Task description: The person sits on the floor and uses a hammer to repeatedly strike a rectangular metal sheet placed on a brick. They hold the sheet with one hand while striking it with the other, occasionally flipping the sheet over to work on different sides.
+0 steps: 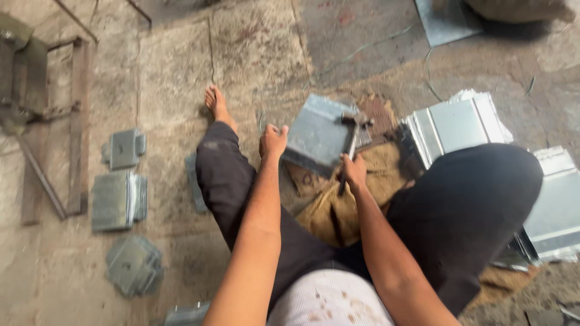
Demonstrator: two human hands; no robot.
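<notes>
A folded metal sheet (317, 134) is steadied by the left hand (272, 140); a hammer (353, 140) is gripped in the right hand (354, 169); finished pieces (119, 199) are stacked on the floor's left, flat sheets (459, 124) remain.

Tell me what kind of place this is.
Likely a small sheet-metal workshop, worked at floor level: bent metal panels in stacks on a cracked concrete floor, the right hand holding a hammer over a sheet-metal piece steadied by the left hand.

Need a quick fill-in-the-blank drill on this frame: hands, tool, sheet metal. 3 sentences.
1. The right hand grips a ____, its head over the folded metal sheet.
2. The left hand steadies that sheet by its ____ edge.
3. Stacks of folded metal pieces lie on the concrete floor to the person's ____.

Missing words: hammer; left; left
</notes>
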